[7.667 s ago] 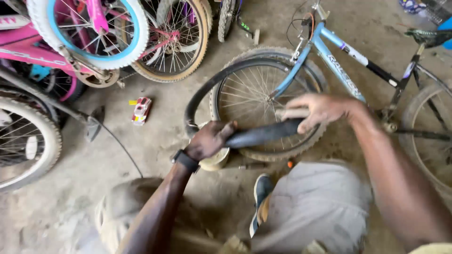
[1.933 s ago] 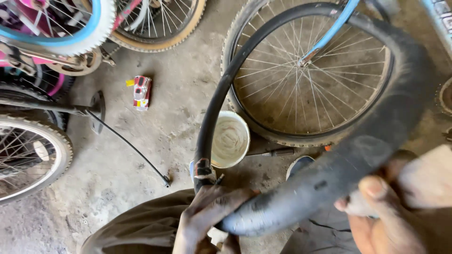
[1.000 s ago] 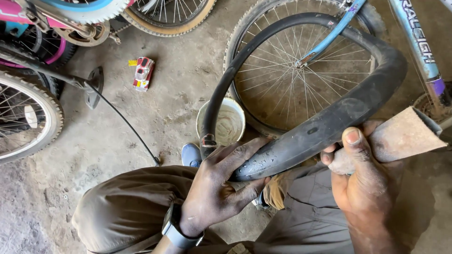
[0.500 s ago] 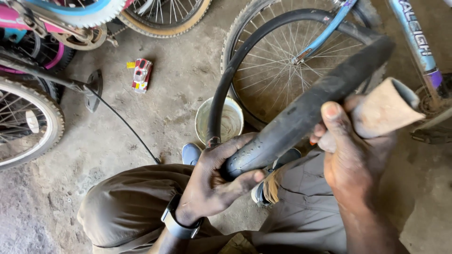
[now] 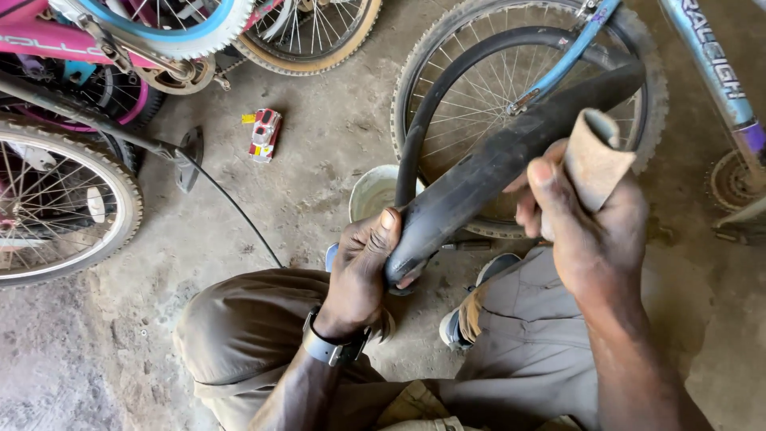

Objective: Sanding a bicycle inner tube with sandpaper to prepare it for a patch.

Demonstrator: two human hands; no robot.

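A black bicycle inner tube (image 5: 487,164) loops up in front of me. My left hand (image 5: 363,267) is closed around its lower end, just above my knee. My right hand (image 5: 586,215) holds a rolled piece of brown sandpaper (image 5: 594,156) and presses against the tube's middle stretch. A watch sits on my left wrist (image 5: 331,347). I squat in grey-brown trousers, with my shoes showing below the tube.
A blue bicycle with its wheel (image 5: 519,96) stands right behind the tube. A white bucket (image 5: 375,191) sits on the concrete floor by that wheel. Pink bicycles and wheels (image 5: 64,199) crowd the left. A small red box (image 5: 265,134) lies on the floor.
My left hand has slid lower and wrapped tight round the tube's end. My right hand with the sandpaper has moved up along the tube, which now stands steeper.
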